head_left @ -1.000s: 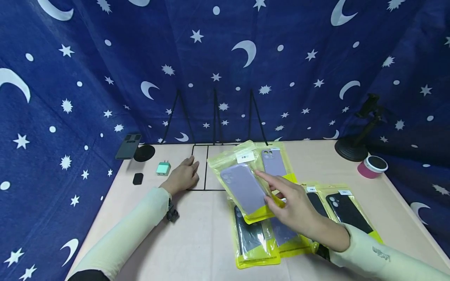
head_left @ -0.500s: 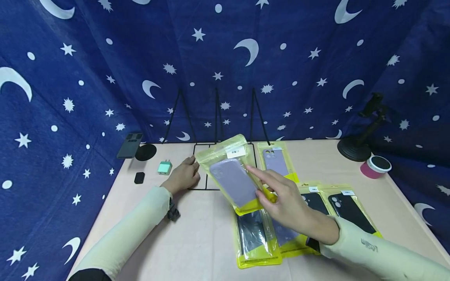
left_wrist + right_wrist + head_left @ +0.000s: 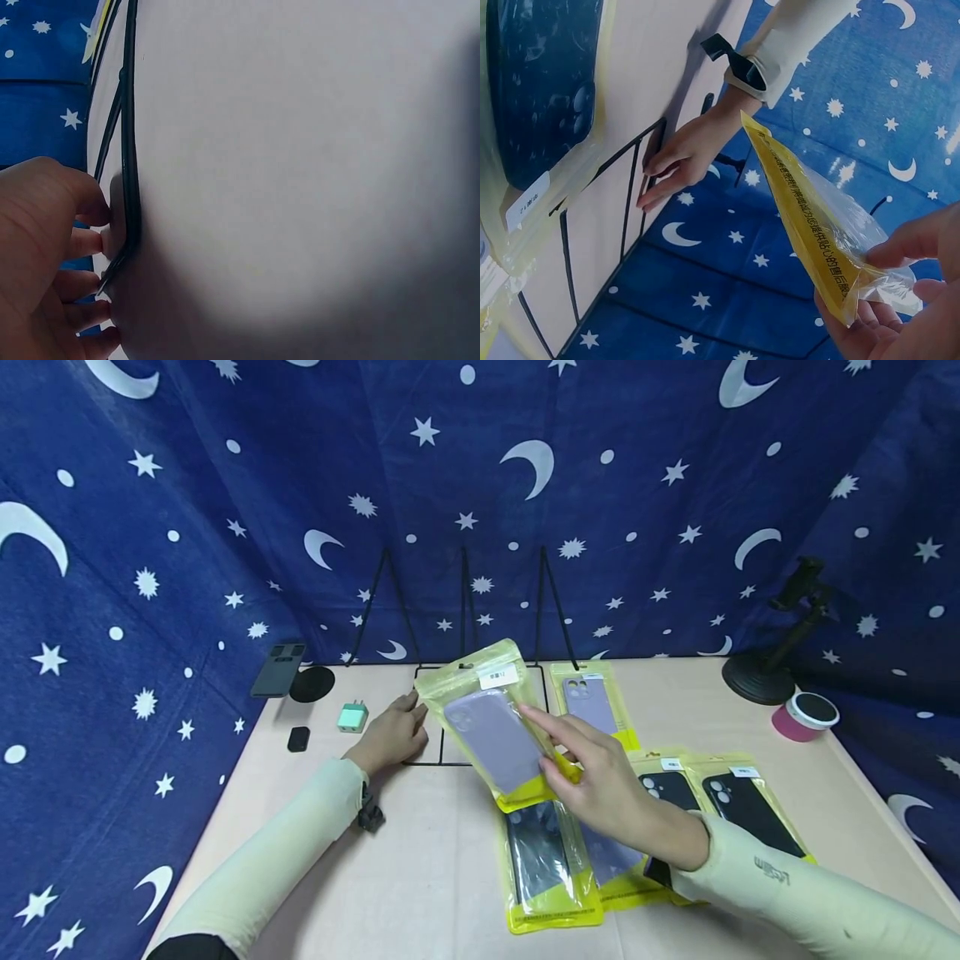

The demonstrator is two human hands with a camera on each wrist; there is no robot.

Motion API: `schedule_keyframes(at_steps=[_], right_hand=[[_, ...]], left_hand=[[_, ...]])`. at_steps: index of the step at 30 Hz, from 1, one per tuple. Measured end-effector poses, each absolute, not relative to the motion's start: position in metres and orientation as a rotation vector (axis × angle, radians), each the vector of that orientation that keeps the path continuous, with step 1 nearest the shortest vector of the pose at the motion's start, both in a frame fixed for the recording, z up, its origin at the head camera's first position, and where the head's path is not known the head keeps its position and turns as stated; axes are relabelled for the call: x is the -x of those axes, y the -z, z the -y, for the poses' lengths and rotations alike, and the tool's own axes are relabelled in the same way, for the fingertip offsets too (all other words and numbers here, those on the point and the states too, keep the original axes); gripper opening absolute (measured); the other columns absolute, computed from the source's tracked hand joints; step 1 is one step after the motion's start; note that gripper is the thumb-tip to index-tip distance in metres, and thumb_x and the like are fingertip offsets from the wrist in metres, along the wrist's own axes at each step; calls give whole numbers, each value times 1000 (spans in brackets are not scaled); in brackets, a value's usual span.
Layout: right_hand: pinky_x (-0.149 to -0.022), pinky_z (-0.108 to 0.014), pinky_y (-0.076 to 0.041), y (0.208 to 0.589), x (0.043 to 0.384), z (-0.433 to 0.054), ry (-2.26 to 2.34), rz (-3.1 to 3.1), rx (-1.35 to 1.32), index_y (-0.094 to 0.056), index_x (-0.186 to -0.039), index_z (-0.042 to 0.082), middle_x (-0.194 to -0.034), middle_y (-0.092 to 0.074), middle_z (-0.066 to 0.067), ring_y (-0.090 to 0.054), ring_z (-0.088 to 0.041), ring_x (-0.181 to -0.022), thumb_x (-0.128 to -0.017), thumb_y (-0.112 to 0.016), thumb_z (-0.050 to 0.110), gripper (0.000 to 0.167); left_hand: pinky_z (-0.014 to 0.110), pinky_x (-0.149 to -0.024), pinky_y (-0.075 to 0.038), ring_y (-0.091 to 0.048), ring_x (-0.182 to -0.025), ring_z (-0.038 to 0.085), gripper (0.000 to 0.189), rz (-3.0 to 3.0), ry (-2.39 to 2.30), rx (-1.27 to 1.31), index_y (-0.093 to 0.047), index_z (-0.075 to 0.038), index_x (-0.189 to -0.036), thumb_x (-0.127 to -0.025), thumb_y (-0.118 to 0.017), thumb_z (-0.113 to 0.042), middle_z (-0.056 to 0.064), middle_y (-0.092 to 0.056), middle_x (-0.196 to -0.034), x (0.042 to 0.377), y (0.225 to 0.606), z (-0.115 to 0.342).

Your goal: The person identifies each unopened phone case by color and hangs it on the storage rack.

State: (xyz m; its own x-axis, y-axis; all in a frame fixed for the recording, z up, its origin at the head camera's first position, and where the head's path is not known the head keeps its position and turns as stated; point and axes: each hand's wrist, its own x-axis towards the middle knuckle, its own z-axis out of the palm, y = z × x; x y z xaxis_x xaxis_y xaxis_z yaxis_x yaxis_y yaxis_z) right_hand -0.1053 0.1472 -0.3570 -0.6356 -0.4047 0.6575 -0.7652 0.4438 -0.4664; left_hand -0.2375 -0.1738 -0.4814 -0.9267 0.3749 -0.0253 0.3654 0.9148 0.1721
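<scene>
My right hand (image 3: 611, 781) pinches the lower right edge of a zip pouch (image 3: 491, 739) that holds a lilac phone case. The pouch is tilted and held up over a black wire rack (image 3: 130, 150) and part of a bagged black case (image 3: 538, 852). In the right wrist view the pouch's yellow printed end (image 3: 810, 232) sits between thumb and fingers. My left hand (image 3: 390, 737) rests at the rack's left side, its fingertips touching around the wire; in the right wrist view its fingers look fairly straight.
Bagged phone cases lie on the right: a lilac one (image 3: 588, 703) and black ones (image 3: 753, 810). A phone stand (image 3: 277, 672), a green charger plug (image 3: 352, 717) and a small black piece (image 3: 298, 739) are left. Far right stand a black holder (image 3: 757, 681) and a pink-white jar (image 3: 804, 717).
My right hand has carried the lilac-case pouch up and to the left, uncovering more of the bags beneath. The left hand stays at the rack's left side.
</scene>
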Motion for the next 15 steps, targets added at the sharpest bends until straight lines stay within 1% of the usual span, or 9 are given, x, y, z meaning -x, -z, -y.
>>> schedule_keyframes(at_steps=[5, 15], right_hand=[[-60, -20, -53, 359, 109, -145, -1051, 2272, -972, -54, -144, 10, -108, -72, -9, -59, -11, -77, -75, -72, -12, 74], [-59, -21, -52, 365, 126, -139, -1033, 2259, -934, -55, -142, 8, -102, -72, -11, -58, -13, -75, -75, -72, -14, 73]], left_hand=[[48, -121, -35, -37, -147, 43, 56, -3011, -254, -578, -48, 0, -147, -97, -49, -24, 27, -33, -160, 238, 481, 174], [49, -121, -35, -38, -146, 45, 54, -3015, -295, -592, -48, -1, -147, -97, -49, -22, 28, -34, -158, 237, 481, 174]])
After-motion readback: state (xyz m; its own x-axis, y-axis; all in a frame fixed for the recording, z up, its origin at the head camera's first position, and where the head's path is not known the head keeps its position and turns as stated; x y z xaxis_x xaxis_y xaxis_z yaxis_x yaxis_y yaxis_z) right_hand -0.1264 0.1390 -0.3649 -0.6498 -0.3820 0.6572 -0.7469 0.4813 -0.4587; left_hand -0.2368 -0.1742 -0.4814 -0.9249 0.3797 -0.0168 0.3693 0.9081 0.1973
